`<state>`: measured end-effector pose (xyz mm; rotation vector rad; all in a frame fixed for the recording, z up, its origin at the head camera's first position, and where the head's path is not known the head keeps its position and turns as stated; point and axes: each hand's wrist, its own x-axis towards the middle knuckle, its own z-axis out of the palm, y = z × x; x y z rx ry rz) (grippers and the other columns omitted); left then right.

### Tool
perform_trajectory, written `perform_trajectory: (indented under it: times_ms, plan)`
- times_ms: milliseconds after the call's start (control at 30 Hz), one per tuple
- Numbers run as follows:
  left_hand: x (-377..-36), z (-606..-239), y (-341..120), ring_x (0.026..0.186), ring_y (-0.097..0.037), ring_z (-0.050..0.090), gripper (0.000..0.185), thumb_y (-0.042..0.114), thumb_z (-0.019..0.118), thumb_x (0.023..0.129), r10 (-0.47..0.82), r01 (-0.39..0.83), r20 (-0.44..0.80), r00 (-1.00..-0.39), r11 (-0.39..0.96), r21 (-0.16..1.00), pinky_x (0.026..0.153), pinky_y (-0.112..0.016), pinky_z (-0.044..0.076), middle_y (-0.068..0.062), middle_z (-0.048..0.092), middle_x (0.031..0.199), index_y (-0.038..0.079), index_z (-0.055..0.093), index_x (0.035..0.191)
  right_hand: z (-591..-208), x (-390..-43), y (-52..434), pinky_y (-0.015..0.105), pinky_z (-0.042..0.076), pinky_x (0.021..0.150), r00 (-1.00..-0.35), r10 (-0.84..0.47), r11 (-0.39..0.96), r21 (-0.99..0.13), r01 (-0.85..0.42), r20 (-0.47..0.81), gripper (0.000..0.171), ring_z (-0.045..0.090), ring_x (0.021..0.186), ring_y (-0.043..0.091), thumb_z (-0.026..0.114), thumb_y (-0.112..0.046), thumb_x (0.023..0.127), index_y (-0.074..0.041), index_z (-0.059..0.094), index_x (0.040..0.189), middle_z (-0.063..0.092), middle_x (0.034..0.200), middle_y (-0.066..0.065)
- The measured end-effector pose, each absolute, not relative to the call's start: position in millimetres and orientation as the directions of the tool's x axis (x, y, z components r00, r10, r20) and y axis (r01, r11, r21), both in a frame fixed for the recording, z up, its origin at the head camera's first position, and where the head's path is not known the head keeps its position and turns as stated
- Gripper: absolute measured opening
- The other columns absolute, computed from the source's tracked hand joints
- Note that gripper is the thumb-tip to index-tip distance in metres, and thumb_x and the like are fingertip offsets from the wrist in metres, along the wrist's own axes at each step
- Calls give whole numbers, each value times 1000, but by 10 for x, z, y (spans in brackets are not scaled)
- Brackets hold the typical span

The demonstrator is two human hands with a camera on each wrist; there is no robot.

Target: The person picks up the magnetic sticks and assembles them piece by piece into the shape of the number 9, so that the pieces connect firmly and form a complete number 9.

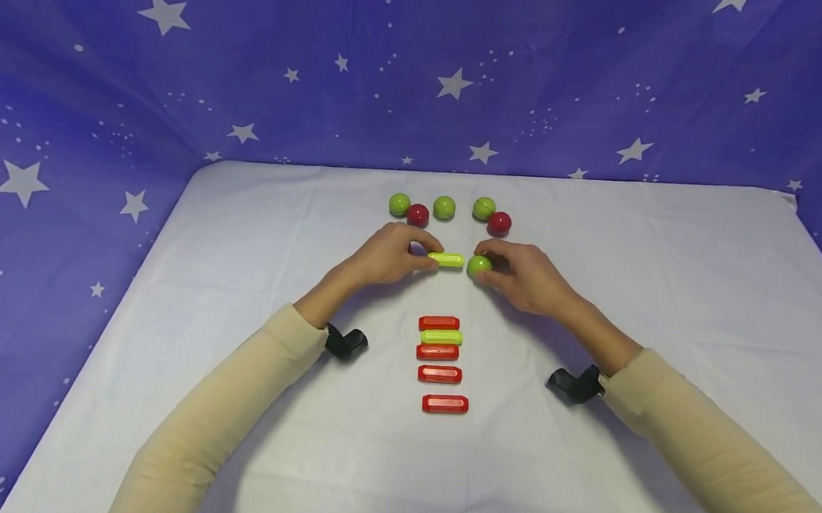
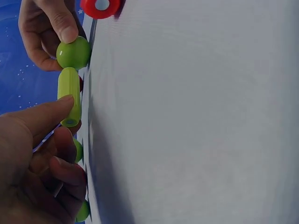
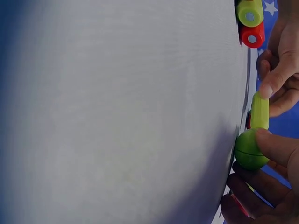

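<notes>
Between thumb and fingers, my left hand (image 1: pixel 390 257) pinches a short yellow-green rod (image 1: pixel 449 260) by its left end. Opposite it, my right hand (image 1: pixel 533 281) holds a green ball (image 1: pixel 479 266) between thumb and fingertips. The rod points straight at the ball, their facing sides close together in the head view. In the right wrist view the ball (image 3: pixel 251 151) shows a seam around its middle and overlaps the rod's end (image 3: pixel 259 112). A bit of red shows behind my left hand, mostly hidden by its fingers.
Beyond the hands lie several balls, among them a green one (image 1: pixel 444 207) and a red one (image 1: pixel 499 223). Nearer, a column of rods lies crosswise: several red (image 1: pixel 445 404) and one yellow-green (image 1: pixel 441 337). Black wrist mounts (image 1: pixel 346 343) stick out from both sleeves. A starry blue curtain (image 1: pixel 422 69) borders the white-covered table.
</notes>
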<state>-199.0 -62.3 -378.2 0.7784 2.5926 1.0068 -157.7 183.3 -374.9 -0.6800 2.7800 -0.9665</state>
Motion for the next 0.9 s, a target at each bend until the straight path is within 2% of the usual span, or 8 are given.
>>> perform_trajectory:
  times_ms: [400, 700, 900]
  plan:
    - [-1971, -3873, -613, 77, -16, 55, 22, 18, 76, 88, 580, 377, -39, -814, 578, 724, 70, -29, 44, 3, 72, 100, 11, 75, 110, -3779, -1530, 1826, 45, 45, 88, -891, -452, 699, -601, -388, 49, 27, 57, 93, 25, 74, -8, 88, -5, 66, 114, 66, 102, 8]
    - [-1983, -3864, -614, 81, -16, 57, 22, 18, 74, 90, 583, 383, -31, -812, 573, 725, 75, -30, 45, 2, 72, 101, 11, 74, 111, -3786, -1551, 1841, 45, 46, 90, -892, -448, 691, -612, -384, 54, 28, 58, 95, 25, 74, -8, 89, -5, 66, 116, 66, 104, 8]
    - [-1993, -3849, -615, 76, -15, 56, 23, 18, 74, 90, 580, 386, -24, -814, 571, 725, 70, -29, 45, 1, 72, 101, 10, 74, 111, -3777, -1568, 1843, 46, 46, 89, -894, -445, 697, -606, -383, 53, 34, 57, 94, 27, 74, -9, 89, -4, 64, 120, 66, 105, 10]
